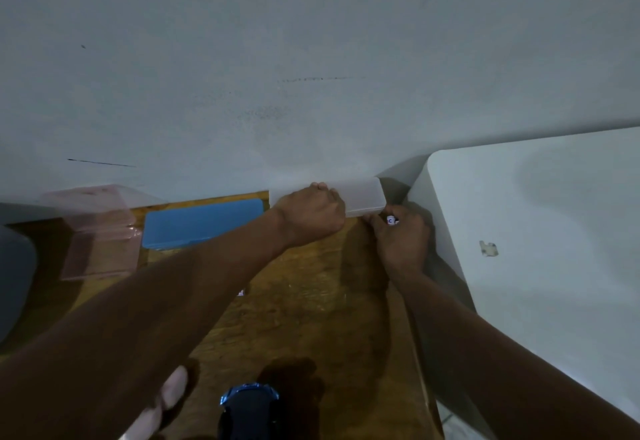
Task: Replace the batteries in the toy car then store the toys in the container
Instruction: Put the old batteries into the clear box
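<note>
A small frosted white plastic case (363,197) lies against the wall at the back of the wooden table (304,301). My left hand (311,214) grips its left half, fingers curled over the top. My right hand (401,242) sits just below the case's right end and pinches a small white battery (391,220) with dark print. The blue and black toy car (247,412) stands at the table's near edge, bottom centre. A pale, blurred object (162,401) shows under my left forearm.
A blue flat box (201,228) lies left of the white case. A clear pink container (100,231) stands further left, beside a grey object (14,276) at the frame's edge. A white cabinet (536,231) borders the table on the right. The wall rises behind.
</note>
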A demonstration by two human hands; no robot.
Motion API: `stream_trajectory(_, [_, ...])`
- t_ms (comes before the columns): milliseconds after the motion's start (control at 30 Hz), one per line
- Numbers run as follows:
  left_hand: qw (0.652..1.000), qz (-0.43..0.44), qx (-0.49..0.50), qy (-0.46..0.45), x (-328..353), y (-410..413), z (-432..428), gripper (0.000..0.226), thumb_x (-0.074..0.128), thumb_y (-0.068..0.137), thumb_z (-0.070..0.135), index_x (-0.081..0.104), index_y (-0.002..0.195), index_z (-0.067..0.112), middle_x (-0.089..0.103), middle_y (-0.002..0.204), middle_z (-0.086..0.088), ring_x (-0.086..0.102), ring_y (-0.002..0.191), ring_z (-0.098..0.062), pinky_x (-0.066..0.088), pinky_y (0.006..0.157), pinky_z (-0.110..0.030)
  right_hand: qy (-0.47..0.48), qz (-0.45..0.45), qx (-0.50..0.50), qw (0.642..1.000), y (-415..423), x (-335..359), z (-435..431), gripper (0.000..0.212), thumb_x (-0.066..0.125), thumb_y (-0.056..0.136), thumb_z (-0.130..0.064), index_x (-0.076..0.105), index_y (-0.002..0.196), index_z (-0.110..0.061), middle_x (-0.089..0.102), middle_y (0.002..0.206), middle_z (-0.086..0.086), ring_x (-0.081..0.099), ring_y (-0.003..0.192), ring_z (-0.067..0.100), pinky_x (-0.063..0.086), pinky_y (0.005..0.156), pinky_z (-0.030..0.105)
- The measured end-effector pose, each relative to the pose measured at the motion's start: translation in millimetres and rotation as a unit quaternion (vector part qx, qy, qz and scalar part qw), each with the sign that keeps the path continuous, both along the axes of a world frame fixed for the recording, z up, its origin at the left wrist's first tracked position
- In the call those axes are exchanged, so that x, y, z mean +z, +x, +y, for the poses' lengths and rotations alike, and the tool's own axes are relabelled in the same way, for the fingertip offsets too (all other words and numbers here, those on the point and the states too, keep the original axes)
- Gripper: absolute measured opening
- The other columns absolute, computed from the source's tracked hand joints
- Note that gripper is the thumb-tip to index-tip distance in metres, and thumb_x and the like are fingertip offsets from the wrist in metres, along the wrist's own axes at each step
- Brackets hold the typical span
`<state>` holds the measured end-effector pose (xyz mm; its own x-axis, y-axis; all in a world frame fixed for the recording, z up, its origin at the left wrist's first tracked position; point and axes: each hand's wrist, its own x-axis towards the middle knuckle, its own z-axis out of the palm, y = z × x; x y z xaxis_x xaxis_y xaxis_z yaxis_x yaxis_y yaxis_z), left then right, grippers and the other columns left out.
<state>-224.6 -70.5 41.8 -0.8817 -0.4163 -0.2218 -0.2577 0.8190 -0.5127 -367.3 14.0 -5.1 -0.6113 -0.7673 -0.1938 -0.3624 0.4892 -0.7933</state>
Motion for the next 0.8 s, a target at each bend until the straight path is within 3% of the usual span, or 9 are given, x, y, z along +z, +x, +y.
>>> stream_trajectory(133, [0.996,0.043,0.019,0.078,-2.3,6.7,-8.5,0.023,0.077,0.070,0.020,0.070,0.080,-0.001,0.068,0.065,-0.013,0.062,0.049,-0.024,0.040,0.038,-0.028,0.003,-0.009,0.012,1.000,-1.7,4.9,-0.2,0.018,0.070,0.086,-0.020,0.072,0.100,-0.009,0.073,0.103,0.007,0.062,0.084,0.014,0.050,0.078,0.024])
stream_trajectory(233, [0.974,0.119,0.096,0.169,-1.6,13.5,-15.0,0.028,0.052,0.093,0.028,0.063,0.101,0.004,0.068,0.087,-0.013,0.065,0.068,-0.031,0.044,0.054,-0.034,0.006,-0.004,0.029,1.000,-2.1,9.6,1.4,0.017,0.070,0.086,-0.019,0.071,0.100,-0.009,0.072,0.102,0.009,0.064,0.086,0.018,0.050,0.078,0.025])
stream_trajectory(433, [0.907,0.206,0.217,0.298,18.9,16.9,-25.3,0.036,0.046,0.099,0.034,0.062,0.123,0.012,0.068,0.117,-0.012,0.063,0.102,-0.030,0.050,0.087,-0.040,0.032,0.022,0.000,0.999,1.9,29.9,8.3,0.026,0.067,0.089,-0.023,0.063,0.111,-0.009,0.067,0.110,0.008,0.063,0.102,0.025,0.045,0.083,0.025])
stream_trajectory(533, [0.885,0.229,0.239,0.329,27.2,15.3,-28.1,0.032,0.046,0.101,0.028,0.065,0.118,0.009,0.067,0.116,-0.012,0.059,0.103,-0.029,0.041,0.081,-0.030,0.043,0.009,-0.003,0.999,3.6,55.9,11.3,0.023,0.059,0.094,-0.024,0.065,0.107,-0.007,0.067,0.103,0.007,0.062,0.087,0.018,0.046,0.069,0.015])
stream_trajectory(600, [0.868,0.243,0.262,0.344,33.6,13.6,-29.7,0.028,0.049,0.100,0.026,0.067,0.112,0.008,0.068,0.114,-0.012,0.060,0.101,-0.029,0.035,0.076,-0.027,0.044,-0.135,-0.018,0.990,5.5,69.8,5.2,0.019,0.053,0.097,-0.020,0.063,0.099,-0.003,0.062,0.082,0.009,0.054,0.064,0.013,0.041,0.046,0.008])
stream_trajectory(633, [0.861,0.248,0.274,0.350,36.6,13.1,-30.2,0.027,0.050,0.099,0.025,0.069,0.110,0.009,0.068,0.113,-0.012,0.060,0.101,-0.030,0.035,0.076,-0.026,0.043,-0.238,-0.035,0.970,8.5,75.7,-1.2,0.016,0.053,0.096,-0.017,0.061,0.096,-0.002,0.058,0.074,0.009,0.051,0.056,0.013,0.041,0.042,0.011])
stream_trajectory(733, [0.848,0.252,0.296,0.359,41.4,12.4,-28.7,0.023,0.052,0.098,0.023,0.070,0.099,0.009,0.069,0.105,-0.013,0.062,0.096,-0.031,0.036,0.073,-0.027,0.036,-0.465,-0.121,0.876,18.9,77.7,-24.9,0.015,0.057,0.093,-0.011,0.053,0.105,-0.002,0.057,0.084,0.010,0.058,0.066,0.018,0.052,0.058,0.026])
stream_trajectory(800, [0.847,0.250,0.304,0.357,42.5,13.1,-28.4,0.022,0.052,0.098,0.023,0.068,0.092,0.010,0.068,0.101,-0.013,0.061,0.094,-0.031,0.036,0.072,-0.028,0.049,-0.497,-0.150,0.853,24.6,69.2,-37.3,0.026,0.057,0.093,-0.009,0.049,0.118,-0.004,0.056,0.096,0.010,0.059,0.076,0.020,0.052,0.061,0.029])
